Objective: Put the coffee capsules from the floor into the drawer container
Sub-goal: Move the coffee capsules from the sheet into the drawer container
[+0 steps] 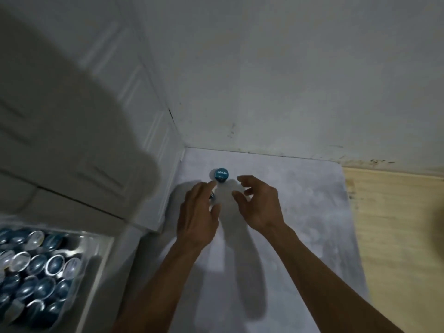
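Note:
A blue coffee capsule (pixel 221 175) stands on the pale floor close to the corner of the wall. My left hand (pixel 199 212) reaches over the floor, its fingertips almost touching the capsule's near-left side. A small dark object (pixel 212 196) peeks out between its index finger and thumb; I cannot tell whether it is held or lying on the floor. My right hand (pixel 259 203) hovers just right of the capsule, fingers curled and apart, holding nothing. The clear drawer container (pixel 98 258) at lower left holds several blue capsules (pixel 38 265).
A white panelled cabinet (pixel 101 131) stands to the left, above the drawer. A scuffed white wall (pixel 264 80) rises behind the floor patch. Light wooden flooring (pixel 396 236) begins to the right of the pale mat (pixel 300 236).

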Demonstrator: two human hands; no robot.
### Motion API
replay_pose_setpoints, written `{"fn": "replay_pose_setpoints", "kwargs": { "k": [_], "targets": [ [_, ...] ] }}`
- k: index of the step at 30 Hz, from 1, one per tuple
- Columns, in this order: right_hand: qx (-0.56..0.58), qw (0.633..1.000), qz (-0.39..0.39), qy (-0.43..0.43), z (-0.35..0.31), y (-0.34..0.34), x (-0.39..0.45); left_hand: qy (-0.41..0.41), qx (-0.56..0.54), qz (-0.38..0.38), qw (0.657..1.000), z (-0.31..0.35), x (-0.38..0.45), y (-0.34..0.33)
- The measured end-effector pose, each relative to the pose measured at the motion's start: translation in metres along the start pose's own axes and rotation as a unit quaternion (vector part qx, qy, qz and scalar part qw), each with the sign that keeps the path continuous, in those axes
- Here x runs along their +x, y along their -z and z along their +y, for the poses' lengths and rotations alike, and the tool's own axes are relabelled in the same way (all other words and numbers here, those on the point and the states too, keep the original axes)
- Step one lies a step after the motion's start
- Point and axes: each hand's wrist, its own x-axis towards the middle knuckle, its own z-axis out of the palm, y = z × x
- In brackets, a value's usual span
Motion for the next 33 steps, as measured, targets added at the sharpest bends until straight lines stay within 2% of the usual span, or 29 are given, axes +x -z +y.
{"fn": "replay_pose_setpoints", "kwargs": {
  "k": [7,12,15,19,23,33],
  "targets": [
    [-0.047,0.994,-0.008,0.097,0.031,-0.039,0.046,-0.021,0.011,0.059,0.998,-0.030,0.015,-0.029],
    [-0.099,0.976,0.054,0.186,0.045,-0.063,0.059,-0.045,0.018,0.095,0.994,-0.043,0.018,-0.037],
    [-0.097,0.967,0.098,0.212,0.049,-0.072,0.060,-0.062,-0.019,0.117,0.991,-0.046,0.018,-0.039],
    [-0.092,0.960,0.145,0.221,0.047,-0.076,0.057,-0.100,-0.107,0.162,0.976,-0.044,0.019,-0.039],
    [-0.092,0.958,0.160,0.219,0.054,-0.072,0.049,-0.072,-0.155,0.169,0.971,-0.046,0.020,-0.044],
    [-0.107,0.945,0.218,0.221,0.066,-0.080,0.046,-0.059,-0.109,0.193,0.973,-0.052,0.015,-0.048]
  ]
}}
